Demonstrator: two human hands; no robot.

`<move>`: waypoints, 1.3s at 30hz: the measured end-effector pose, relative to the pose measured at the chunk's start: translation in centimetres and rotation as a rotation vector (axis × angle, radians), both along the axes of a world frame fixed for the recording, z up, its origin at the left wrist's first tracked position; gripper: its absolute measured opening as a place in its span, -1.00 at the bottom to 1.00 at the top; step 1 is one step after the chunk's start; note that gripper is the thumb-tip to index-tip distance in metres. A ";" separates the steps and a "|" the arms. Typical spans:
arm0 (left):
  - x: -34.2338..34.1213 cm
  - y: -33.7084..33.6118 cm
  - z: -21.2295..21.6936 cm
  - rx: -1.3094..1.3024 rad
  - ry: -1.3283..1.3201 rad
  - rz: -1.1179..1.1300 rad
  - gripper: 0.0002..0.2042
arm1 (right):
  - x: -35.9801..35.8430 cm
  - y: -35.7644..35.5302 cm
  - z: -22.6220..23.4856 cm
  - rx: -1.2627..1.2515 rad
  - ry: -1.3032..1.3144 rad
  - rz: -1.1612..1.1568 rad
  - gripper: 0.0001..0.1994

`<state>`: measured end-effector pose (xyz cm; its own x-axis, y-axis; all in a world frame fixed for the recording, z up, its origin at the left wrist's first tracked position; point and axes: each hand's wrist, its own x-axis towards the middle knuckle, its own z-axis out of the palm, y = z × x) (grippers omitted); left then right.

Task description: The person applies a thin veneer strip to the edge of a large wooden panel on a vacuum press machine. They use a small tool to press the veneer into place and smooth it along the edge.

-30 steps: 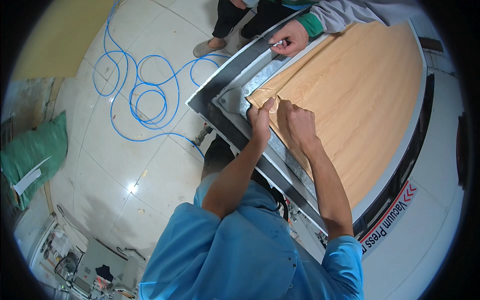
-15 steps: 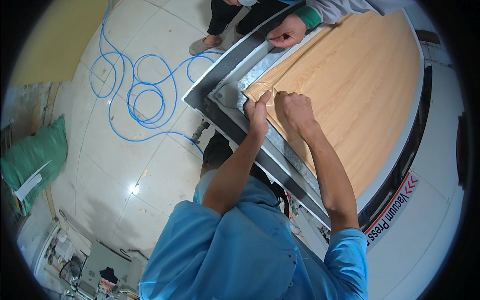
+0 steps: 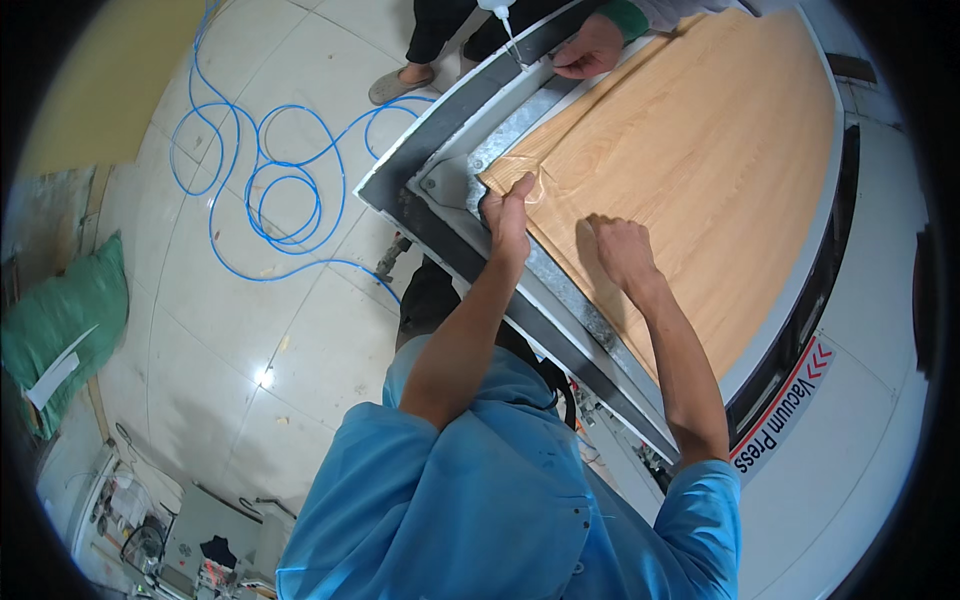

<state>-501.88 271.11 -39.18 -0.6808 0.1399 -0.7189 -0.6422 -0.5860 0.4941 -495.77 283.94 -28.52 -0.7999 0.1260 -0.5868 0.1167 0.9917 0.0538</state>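
Veneer sheet, light wood grain, lies flat on the press bed w/ its near-left corner by the grey metal frame. I see my left hand at that corner, fingers pinched shut on a clear strip of tape curling up off the veneer edge. My right hand is pressed flat-ish on the veneer just beside, fingers curled loosely, holding nothing I can make out. Black border runs round the frame; corner of the press juts toward the tiled floor.

Open room: floor to the left, apart from a blue hose coiled in loops near the press corner. Green sack w/ a white patch sits well apart at far left. Red sign strip w/ white lettering and chevrons on the white press side, lower right.

Another person's hand at the far edge holds a white nozzle bottle tip-down on the frame; green cuff, sandalled foot on the floor.
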 end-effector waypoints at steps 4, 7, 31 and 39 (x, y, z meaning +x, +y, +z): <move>0.0 0.1 -0.3 -0.009 0.037 0.005 -0.69 | 4.5 2.1 0.0 0.021 -0.058 -0.025 -0.73; 0.2 0.2 -0.6 -0.076 0.032 -0.008 -0.60 | 8.3 3.7 -0.3 0.074 -0.113 -0.034 -0.71; 24.3 10.1 -0.1 0.166 0.001 -0.342 -0.55 | 53.7 23.5 -1.7 0.191 0.071 -0.099 -0.89; 31.0 12.4 -1.2 0.034 0.050 -0.383 -0.53 | 62.3 27.6 -1.4 0.162 0.006 -0.129 -0.91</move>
<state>-470.86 283.55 -40.39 -0.6086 0.4139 -0.6770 -0.7934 -0.3246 0.5149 -433.52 311.55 -29.93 -0.7745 0.3202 -0.5456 0.2433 0.9469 0.2102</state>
